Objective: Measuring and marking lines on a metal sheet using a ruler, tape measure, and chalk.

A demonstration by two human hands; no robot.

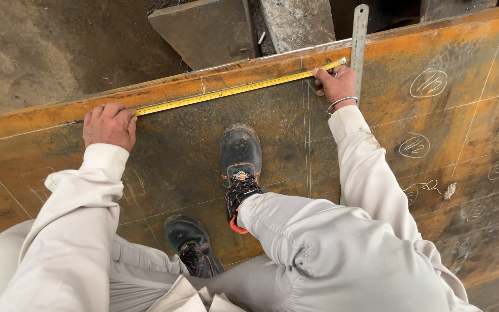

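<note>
Crouched on a rusty steel plate [192,144], both boots planted on it: one boot [241,156] forward near the middle, the other boot [189,240] tucked back toward the near edge, giving balance for a long reach to the far edge.

Yellow tape measure [232,89] stretched taut along the far edge of the plate, lying flat on the metal so the scale reads against the chalk lines [308,133].

Left hand [110,124] pressed palm down on one end of the tape, fingers curled over it, pinning rather than gripping. Right hand [336,84] at the other end, near the plate's far edge, fingers closed narrow on the tape; whether something small is also held there cannot be told. A bangle sits on that wrist.

Steel ruler [358,46] lying just beside the right hand, crossing the far edge, handy as a straight guide. Chalk circles [428,84] toward the plate's right side.
</note>
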